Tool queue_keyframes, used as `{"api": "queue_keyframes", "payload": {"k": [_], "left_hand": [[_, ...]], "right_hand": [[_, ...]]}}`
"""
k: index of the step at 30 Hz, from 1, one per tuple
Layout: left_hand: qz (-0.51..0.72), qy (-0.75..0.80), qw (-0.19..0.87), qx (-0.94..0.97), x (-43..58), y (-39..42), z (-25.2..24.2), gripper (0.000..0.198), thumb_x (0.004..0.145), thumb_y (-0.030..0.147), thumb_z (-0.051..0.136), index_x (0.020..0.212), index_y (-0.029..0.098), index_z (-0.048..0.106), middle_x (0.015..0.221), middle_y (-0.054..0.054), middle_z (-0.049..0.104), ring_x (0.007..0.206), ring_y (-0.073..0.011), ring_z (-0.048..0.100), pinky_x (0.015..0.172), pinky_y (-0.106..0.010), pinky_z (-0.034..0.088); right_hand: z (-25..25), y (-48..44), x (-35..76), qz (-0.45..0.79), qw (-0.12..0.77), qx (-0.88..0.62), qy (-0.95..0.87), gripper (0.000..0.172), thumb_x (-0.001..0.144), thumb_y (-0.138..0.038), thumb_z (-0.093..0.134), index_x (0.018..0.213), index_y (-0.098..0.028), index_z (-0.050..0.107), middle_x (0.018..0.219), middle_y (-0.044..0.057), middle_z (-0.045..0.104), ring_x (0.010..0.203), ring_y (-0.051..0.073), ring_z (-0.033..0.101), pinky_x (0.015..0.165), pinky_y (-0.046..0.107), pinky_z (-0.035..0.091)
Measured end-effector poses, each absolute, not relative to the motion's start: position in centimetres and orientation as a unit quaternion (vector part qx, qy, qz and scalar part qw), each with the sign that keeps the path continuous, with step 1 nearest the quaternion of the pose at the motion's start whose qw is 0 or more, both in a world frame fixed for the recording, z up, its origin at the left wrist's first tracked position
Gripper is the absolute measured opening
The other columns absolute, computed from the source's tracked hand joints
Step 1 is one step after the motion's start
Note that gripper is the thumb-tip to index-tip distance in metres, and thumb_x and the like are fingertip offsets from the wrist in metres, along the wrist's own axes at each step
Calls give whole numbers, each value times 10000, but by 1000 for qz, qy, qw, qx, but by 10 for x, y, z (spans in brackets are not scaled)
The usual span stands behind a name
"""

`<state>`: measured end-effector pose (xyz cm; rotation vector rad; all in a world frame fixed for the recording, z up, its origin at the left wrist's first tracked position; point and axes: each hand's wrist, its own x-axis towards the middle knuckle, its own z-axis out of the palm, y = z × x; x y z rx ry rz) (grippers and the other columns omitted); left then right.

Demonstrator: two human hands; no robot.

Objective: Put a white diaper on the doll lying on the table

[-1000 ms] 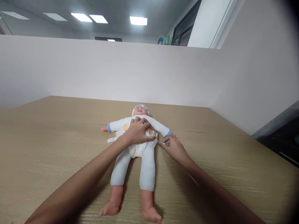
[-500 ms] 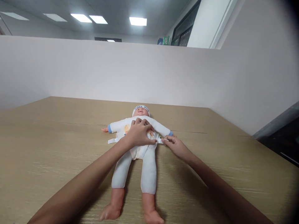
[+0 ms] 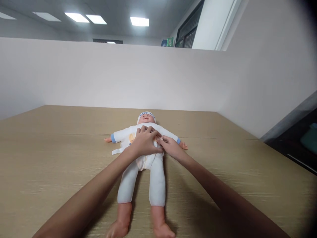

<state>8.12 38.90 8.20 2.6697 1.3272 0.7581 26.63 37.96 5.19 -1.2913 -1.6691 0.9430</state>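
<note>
A doll [image 3: 157, 180] in a white suit with blue cuffs lies on its back, head away from me. Around its waist is a white diaper [image 3: 146, 163]. My left hand [image 3: 146, 141] curves over the diaper's front, thumb spread from the fingers, holding it against the belly. My right hand [image 3: 170, 145] is closed in a pinch on the diaper's right-side fastening tab, at the front near my left hand; the fingers mostly hide that tab. On the left side the other white tab [image 3: 116, 151] sticks out loose over the table.
The doll rests on a wide wooden table [image 3: 61, 165] with a seam running across it. Behind the far edge stands a pale wall [image 3: 123, 76]. A dark object [image 3: 292, 142] is beyond the table's right edge.
My right hand has moved left and inward, bringing the right tab from out beside the doll onto the diaper's front. My left hand keeps its place on the diaper. The view has shifted slightly.
</note>
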Motion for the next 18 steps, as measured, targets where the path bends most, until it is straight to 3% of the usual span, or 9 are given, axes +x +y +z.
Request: {"api": "queue_keyframes", "payload": {"k": [4,6,10,13,18], "left_hand": [[236,432,36,870,80,388,84,515,751,528,813,1212,309,744,1268,-63,701,1171,-367,526,1004,-541,426],[232,431,43,871,80,388,85,540,773,581,803,1233,304,741,1284,-67,702,1187,-373,521,1016,-547,424],[236,434,51,868,80,388,84,624,775,540,814,1338,301,693,1337,-59,704,1227,-379,512,1063,-555,411],[232,441,65,864,80,388,86,687,762,512,822,1383,274,649,1369,-74,696,1261,-397,507,1082,-573,404],[239,402,173,867,67,384,101,809,833,641,802,1514,299,530,1526,-108,624,1397,-429,473,1168,-616,341]], "right_hand": [[48,358,267,359,445,-500,-650,328,929,-555,671,988,-234,636,943,27,678,883,210,648,796,348,534],[46,342,270,297,471,-477,-680,275,1003,-497,645,1099,-242,684,1127,72,718,1070,245,683,946,400,560],[42,323,279,148,441,-384,-797,316,1100,-355,568,1398,-291,652,1541,99,630,1496,288,528,1284,522,385],[39,323,285,135,403,-351,-834,442,1113,-338,547,1553,-291,534,1628,117,573,1553,299,490,1300,547,392],[39,327,291,116,373,-346,-853,503,1124,-381,512,1618,-294,481,1666,122,545,1571,323,474,1312,597,383]]}}
